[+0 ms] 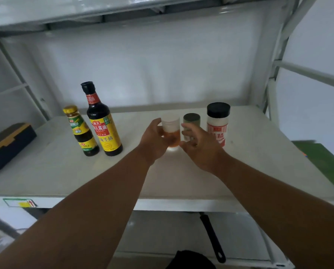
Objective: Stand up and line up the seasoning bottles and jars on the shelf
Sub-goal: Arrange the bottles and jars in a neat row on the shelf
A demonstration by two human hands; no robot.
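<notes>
Both bare forearms reach forward, converging toward the middle. The left hand (154,139) is cupped, thumb up top and fingers curled round, clasping something at its side. The right hand (201,144) hovers just beside it, palm turned inward, fingers spread and loosely bent, a ring on one finger, gripping nothing.

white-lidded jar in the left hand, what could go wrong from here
1. The white-lidded jar stands very close to the green-lidded jar; the open right hand reaching in beside them could knock that one over.
2. The left hand grips the jar low on its side, so a hasty release might leave it tilted or tipping.
3. A toppled jar may in turn hit the black-lidded jar next to it.
</notes>
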